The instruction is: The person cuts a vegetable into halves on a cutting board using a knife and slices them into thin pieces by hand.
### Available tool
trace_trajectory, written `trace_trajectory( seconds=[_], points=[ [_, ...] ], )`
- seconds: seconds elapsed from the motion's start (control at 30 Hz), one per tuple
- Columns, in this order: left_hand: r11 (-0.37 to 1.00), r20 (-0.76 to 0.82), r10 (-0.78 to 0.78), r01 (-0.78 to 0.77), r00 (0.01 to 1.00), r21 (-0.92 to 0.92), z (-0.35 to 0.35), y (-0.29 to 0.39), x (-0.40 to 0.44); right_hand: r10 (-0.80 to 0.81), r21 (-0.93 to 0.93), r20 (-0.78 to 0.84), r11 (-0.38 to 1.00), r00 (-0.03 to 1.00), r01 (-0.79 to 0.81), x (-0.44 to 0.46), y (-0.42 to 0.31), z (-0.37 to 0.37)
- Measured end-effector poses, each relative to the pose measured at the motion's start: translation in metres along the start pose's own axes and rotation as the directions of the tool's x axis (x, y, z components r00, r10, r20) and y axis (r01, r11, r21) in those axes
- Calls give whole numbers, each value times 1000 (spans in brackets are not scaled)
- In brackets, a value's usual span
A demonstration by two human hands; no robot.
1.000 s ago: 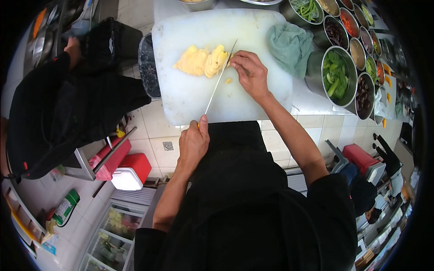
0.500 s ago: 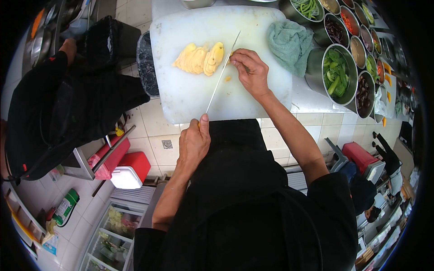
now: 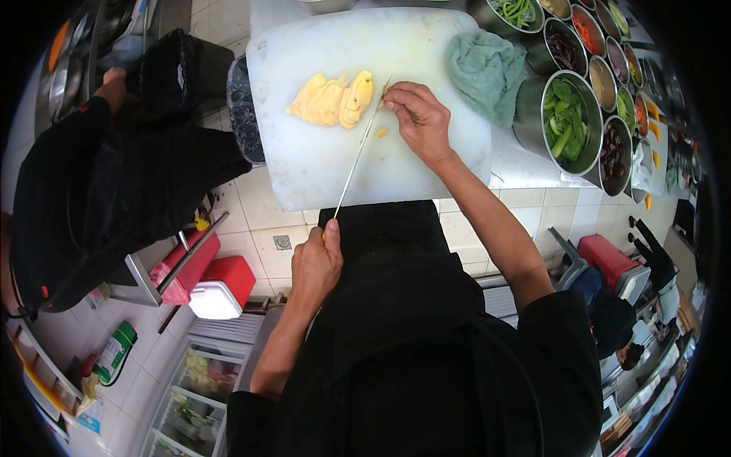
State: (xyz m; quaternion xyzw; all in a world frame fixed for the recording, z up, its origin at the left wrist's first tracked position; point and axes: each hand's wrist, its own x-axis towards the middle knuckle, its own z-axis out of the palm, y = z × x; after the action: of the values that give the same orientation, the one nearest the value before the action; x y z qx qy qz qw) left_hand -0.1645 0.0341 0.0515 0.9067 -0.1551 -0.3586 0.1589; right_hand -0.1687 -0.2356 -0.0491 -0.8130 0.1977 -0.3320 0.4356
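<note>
My left hand is closed around the handle of a knife, just off the near edge of the white cutting board. The long thin blade slants up over the board, seen nearly edge-on. Its tip end is beside the fingertips of my right hand, which pinch a small yellow piece, mostly hidden. Left of the blade lie overlapping pale yellow slices, which look like peeled ginger. One small yellow scrap rests on the board below my right fingers.
A crumpled green cloth lies on the board's right edge. Beyond it stand several metal pots, one with cut greens. A black-lined bin is at the left of the board. Another person in black stands further left.
My left hand has drawn the knife back toward my body, slightly left, so less blade extends past my right fingers. My right hand stays nearly in place, still pinching.
</note>
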Motion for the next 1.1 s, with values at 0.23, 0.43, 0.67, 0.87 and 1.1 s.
trace_trajectory(
  seconds=[0.23, 0.43, 0.67, 0.87, 1.1],
  points=[
    [995, -97, 69, -75, 993, -63, 4, 20, 33, 8, -37, 15, 999, 1000, -8, -3, 1, -2],
    [990, -101, 87, -97, 991, -98, -2, 26, 27, 14, -25, 11, 1000, 1000, -14, -1, -2, -1],
    [992, -44, 63, -67, 997, -108, -6, 29, 26, -1, -19, 15, 1000, 1000, 1, -1, 0, -1],
    [1000, -5, 8, -8, 1000, -14, -10, 7, 0, -9, -17, 10, 1000, 1000, 9, 0, 0, -1],
    [999, -61, 45, -47, 997, -23, 9, 14, 28, 10, 9, -11, 1000, 1000, -10, 0, -1, 1]
  ],
)
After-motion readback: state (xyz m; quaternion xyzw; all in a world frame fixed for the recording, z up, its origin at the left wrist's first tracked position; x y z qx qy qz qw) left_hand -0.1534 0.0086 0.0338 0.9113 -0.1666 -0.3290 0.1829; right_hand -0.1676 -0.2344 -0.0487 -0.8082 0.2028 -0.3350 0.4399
